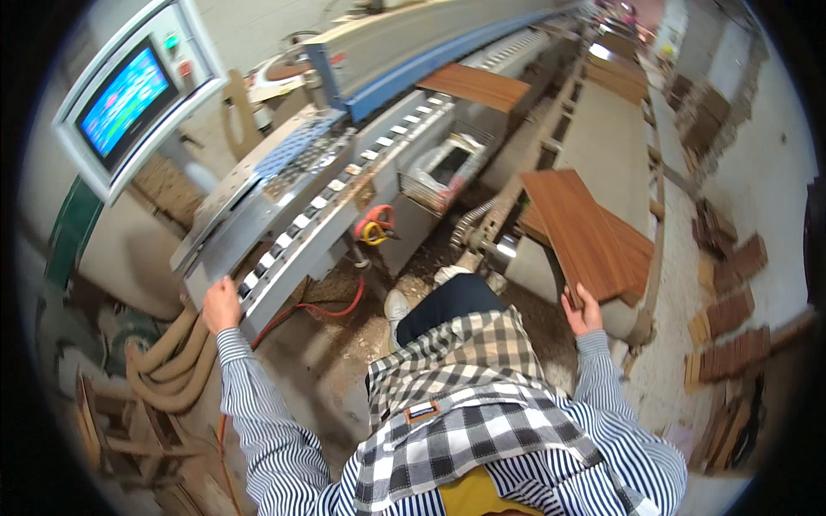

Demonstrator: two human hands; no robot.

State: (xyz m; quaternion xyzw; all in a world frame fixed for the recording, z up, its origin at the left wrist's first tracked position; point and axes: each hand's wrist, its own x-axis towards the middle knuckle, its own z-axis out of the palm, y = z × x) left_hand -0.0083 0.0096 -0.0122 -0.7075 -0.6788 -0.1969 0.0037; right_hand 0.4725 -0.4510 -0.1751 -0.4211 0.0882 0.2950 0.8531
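Brown wood-grain panel (578, 230), near end in R hand (584, 310), over the conveyor on my R.
I see R thumb & fingers closed on the panel's near end; it lies at an angle across a lower panel (635, 255), same colour, on the conveyor's pale belt (607, 129). L hand (222, 306) is at the near end of the grey roller rail (320, 205), fingers curled in; from my feed I can't tell how far closed, or if it grips anything. Farther up the rail, a third panel (478, 86) juts out beside the blue-edged beam (447, 50). Lit screen (126, 101) is upper L; red hose (334, 310) runs below the rail; stacked boards (731, 354) sit on the floor, far R.
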